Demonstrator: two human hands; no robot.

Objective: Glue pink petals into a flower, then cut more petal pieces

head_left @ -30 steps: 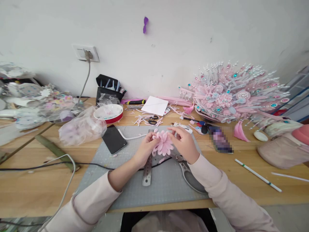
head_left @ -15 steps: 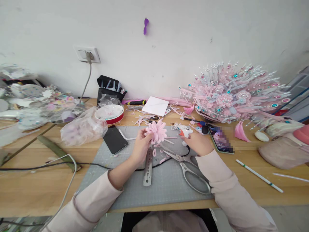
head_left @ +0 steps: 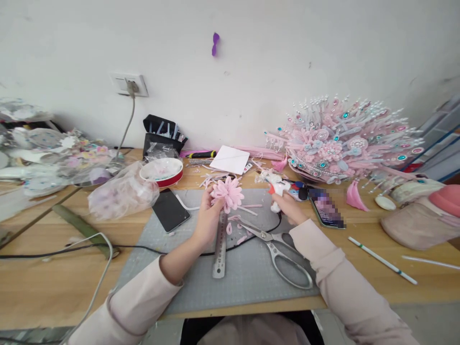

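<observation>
Hands: left hand (head_left: 204,221) pinching pink flower (head_left: 227,193) | right hand (head_left: 289,207) gripping glue gun (head_left: 276,186) | risk: hot tip could scorch petals

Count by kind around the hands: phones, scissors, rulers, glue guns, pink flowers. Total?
phones: 2 (black phone on the mat, second phone on the table)
scissors: 1
ruler: 1
glue gun: 1, in the right hand
pink flower: 1, in the left hand
Total: 6
</observation>
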